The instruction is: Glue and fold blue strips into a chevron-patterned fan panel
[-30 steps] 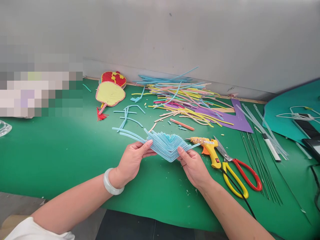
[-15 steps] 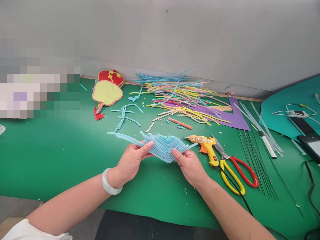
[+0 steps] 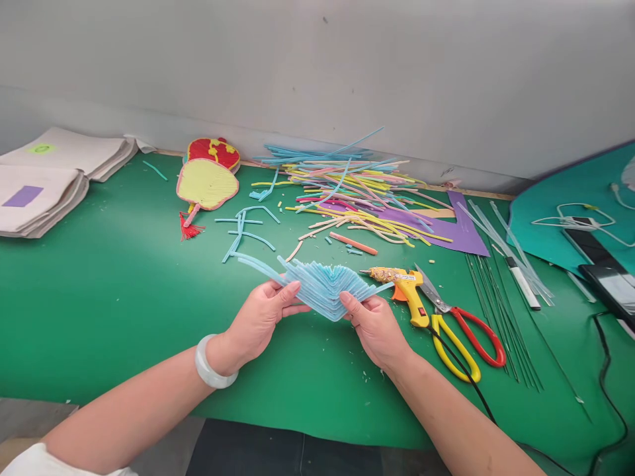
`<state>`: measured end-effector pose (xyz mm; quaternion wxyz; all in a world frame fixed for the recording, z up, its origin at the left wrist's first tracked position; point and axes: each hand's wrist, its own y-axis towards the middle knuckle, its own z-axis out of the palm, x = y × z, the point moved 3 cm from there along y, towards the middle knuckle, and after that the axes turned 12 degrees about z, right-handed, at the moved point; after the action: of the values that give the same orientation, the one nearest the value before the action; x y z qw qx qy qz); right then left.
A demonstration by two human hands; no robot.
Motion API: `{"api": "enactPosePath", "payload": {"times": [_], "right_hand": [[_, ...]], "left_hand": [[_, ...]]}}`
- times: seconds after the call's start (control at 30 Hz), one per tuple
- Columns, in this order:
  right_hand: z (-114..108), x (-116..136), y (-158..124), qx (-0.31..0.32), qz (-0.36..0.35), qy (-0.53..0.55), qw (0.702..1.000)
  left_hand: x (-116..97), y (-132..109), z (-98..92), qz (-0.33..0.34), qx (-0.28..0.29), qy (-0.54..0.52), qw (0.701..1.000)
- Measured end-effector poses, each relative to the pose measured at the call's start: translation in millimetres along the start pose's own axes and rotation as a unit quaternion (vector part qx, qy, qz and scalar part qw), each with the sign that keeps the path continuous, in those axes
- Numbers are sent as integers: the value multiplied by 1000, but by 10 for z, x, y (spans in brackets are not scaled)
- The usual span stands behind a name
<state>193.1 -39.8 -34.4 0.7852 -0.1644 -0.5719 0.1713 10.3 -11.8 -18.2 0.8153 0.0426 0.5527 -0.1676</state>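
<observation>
Between my hands is a light-blue piece built of V-shaped fuzzy pipe cleaner rows (image 3: pixel 325 291), lifted above the green table. My left hand (image 3: pixel 262 316) pinches its left side, thumb on top and fingers beneath. Its right side is gripped by my right hand (image 3: pixel 374 325), with the thumb pressed near the middle point of the V. Longer blue stem ends stick out past both hands. Just right of the piece lies a yellow hot glue gun (image 3: pixel 409 291), beside scissors (image 3: pixel 459 330) with one red and one yellow handle.
Loose coloured pipe cleaners (image 3: pixel 357 185) are heaped at the back over purple sheet (image 3: pixel 469 231). Bent blue stems (image 3: pixel 243 228) lie left of them. Fans (image 3: pixel 207 185) stand at the back left, paper stacks (image 3: pixel 44 192) farther left. Thin wires (image 3: pixel 501 324), a marker (image 3: pixel 523 284) and a black cable lie right.
The view has shifted slightly, bringing the paper stacks at the left into clear sight. Both hands keep hold of the blue piece; its long left stem ends have moved a little to the right.
</observation>
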Motion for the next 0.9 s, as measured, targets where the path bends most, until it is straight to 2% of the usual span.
{"api": "enactPosePath", "payload": {"times": [0.1,0.2,0.3,0.4,0.5,0.6,0.73,0.9], "right_hand": [[-51,24,-10,-63,-25,5,998],[-94,32,-55,-129,-75,-54,987],[-79,37,-138,-174,-159,-189,953],[15,40,-218,-125,-279,-309,901],[117,35,-275,-45,-383,-390,836],[177,35,-299,-6,-435,-444,784],[210,42,-303,7,-448,-475,757],[204,63,-330,27,-454,-452,768]], "left_hand": [[-2,-10,8,0,-12,31,999],[-29,-48,17,42,-23,89,995],[-20,-106,69,67,40,92,993],[45,-161,110,58,98,54,992],[96,-181,115,67,104,50,991],[91,-161,116,79,96,27,992],[63,-90,62,51,33,-10,998],[49,-32,6,14,-10,-42,999]]}}
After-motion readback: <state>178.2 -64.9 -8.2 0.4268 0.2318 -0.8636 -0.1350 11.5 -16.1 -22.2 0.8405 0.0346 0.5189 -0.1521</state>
